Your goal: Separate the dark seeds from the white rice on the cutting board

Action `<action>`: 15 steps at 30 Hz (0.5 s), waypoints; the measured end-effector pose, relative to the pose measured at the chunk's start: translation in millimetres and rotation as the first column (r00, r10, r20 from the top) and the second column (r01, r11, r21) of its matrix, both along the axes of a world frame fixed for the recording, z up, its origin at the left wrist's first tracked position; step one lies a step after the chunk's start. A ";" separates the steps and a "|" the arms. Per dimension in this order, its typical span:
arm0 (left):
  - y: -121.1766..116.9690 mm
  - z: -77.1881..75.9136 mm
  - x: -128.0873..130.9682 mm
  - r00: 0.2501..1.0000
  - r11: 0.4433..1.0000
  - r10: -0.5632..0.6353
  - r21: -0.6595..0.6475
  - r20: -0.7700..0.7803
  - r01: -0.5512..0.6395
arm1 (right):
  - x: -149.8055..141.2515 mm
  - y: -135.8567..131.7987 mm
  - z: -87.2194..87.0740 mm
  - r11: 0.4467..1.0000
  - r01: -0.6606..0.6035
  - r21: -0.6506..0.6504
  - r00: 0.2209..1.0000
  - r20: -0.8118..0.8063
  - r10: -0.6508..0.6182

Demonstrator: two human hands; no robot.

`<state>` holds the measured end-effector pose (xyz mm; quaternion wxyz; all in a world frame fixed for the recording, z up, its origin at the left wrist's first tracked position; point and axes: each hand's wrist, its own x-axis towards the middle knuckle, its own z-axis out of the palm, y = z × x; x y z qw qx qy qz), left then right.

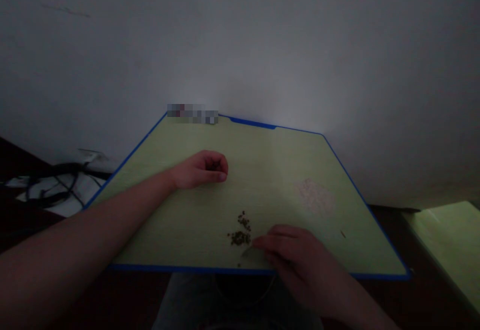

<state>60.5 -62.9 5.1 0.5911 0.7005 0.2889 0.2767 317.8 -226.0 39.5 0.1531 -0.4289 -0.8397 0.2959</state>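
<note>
On the pale board-like table (270, 170) lies a loose pile of small dark brown grains (240, 238), with a few strays above and below it. My right hand (296, 255) is beside the pile, its thumb and index finger pinched together at the right edge; what they hold, if anything, is too small to make out. Farther back and to the left, my left hand (202, 170) rests on its side on the table, fingers curled round. Dark grains show inside its cupped palm. The grains are too small and dim to tell their exact kind.
A thin patch of pale bits (315, 197) lies on the right, near a small brown sliver (343, 234). A blurred-out item (192, 113) sits at the back left corner. Black cables (56, 185) lie left of the table; a dark round container (243, 290) is below its front edge.
</note>
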 end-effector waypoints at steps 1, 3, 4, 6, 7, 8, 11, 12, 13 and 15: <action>-0.1 -0.2 -0.1 1.000 1.000 0.002 0.000 0.004 -0.002 | -7.0 3.2 -0.7 1.000 -0.031 -0.003 1.000 0.001 0.031; 0.0 -0.5 -0.4 1.000 1.000 0.002 0.000 0.004 -0.002 | -15.9 10.3 -3.3 0.997 -0.073 0.000 0.997 0.005 0.073; 0.1 -0.7 -0.7 1.000 1.000 0.000 -0.001 0.003 0.000 | -17.8 13.3 -4.8 0.996 -0.089 -0.002 0.996 0.003 0.089; 0.5 -1.0 -1.1 1.000 1.000 -0.005 -0.007 0.001 0.005 | -17.6 16.7 -6.9 0.993 -0.114 -0.019 0.993 -0.004 0.114; 0.7 -1.0 -1.1 1.000 1.000 -0.008 -0.011 0.001 0.008 | -16.1 17.2 -7.5 0.992 -0.125 -0.034 0.992 -0.008 0.124; 0.8 -0.9 -1.1 1.000 1.000 -0.011 -0.014 0.002 0.011 | -14.1 17.0 -7.8 0.990 -0.131 -0.049 0.991 -0.014 0.130; 0.8 -0.5 -0.8 1.000 1.000 -0.012 -0.012 -0.009 0.012 | -7.2 14.4 -7.6 0.987 -0.139 -0.076 0.990 -0.039 0.136; 0.7 -0.3 -0.7 1.000 1.000 -0.010 -0.009 -0.012 0.009 | -5.0 13.3 -7.5 0.987 -0.139 -0.080 0.990 -0.043 0.136; 0.5 -0.3 -0.6 1.000 1.000 -0.005 -0.007 -0.013 0.005 | -2.8 12.0 -7.4 0.987 -0.137 -0.081 0.990 -0.045 0.134; 0.3 -0.3 -0.6 1.000 1.000 -0.002 -0.007 -0.010 0.001 | 1.8 8.9 -7.5 0.989 -0.122 -0.083 0.992 -0.046 0.119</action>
